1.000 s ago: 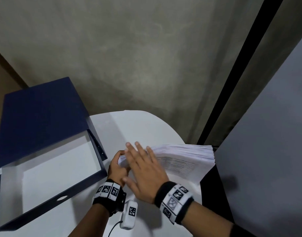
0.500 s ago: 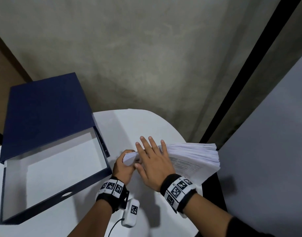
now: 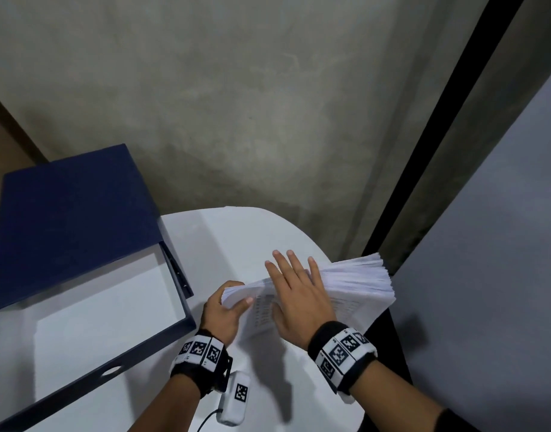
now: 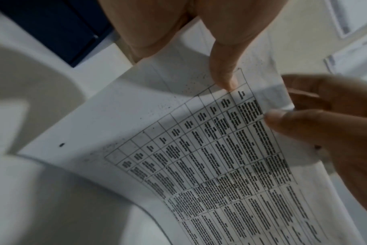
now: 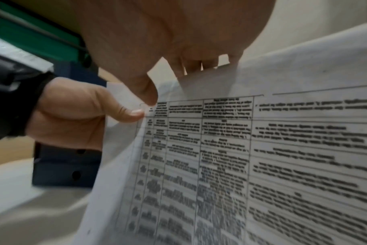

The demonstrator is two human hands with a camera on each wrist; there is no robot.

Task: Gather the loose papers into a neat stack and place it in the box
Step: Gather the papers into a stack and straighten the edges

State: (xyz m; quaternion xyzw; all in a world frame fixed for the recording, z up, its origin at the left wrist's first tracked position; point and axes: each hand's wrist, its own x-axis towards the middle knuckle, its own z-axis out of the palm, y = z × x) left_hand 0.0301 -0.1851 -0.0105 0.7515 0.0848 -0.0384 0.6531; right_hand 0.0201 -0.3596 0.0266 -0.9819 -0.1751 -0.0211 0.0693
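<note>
We see a thick stack of printed papers (image 3: 355, 285), fanned at its edges, tilted above the round white table (image 3: 230, 241). Left hand (image 3: 221, 316) pinches its corner w/ thumb; right hand (image 3: 299, 294) lies flat, fingers spread. Navy box (image 3: 90, 310) sits open at left.

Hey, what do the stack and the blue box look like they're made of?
Stack: thin printed paper, matte; sheets bend and fan at the edge, with table print showing. Box: probably stiff board with a dark blue matte cover and pale lining; flat rigid walls, though plastic cannot be ruled out.
</note>
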